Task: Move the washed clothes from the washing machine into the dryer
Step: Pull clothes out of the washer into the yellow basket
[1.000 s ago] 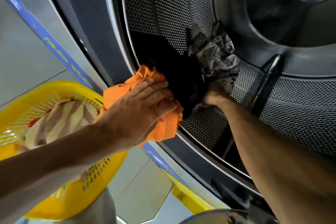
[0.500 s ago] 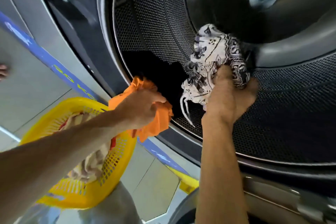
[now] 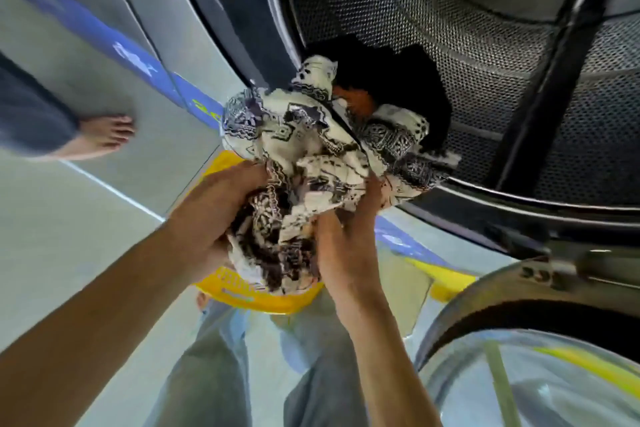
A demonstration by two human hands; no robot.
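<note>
A crumpled white cloth with a black pattern (image 3: pixel 304 152) hangs half out of the drum opening, above the yellow basket. My left hand (image 3: pixel 214 211) grips its lower left side and my right hand (image 3: pixel 341 239) grips its lower right side. Inside the perforated steel drum (image 3: pixel 467 55) lies a black garment (image 3: pixel 398 80), with a bit of the orange cloth (image 3: pixel 353 99) showing behind the patterned one. The basket's contents are hidden by the cloth.
The yellow basket (image 3: pixel 256 298) sits low in front of my legs. The open round machine door (image 3: pixel 519 340) is at the lower right. Another person's bare foot (image 3: pixel 104 132) stands on the grey floor at the left.
My left hand let go of the orange cloth, which now lies in the drum. Both hands now hold the patterned cloth, pulled out from deep in the drum to its rim.
</note>
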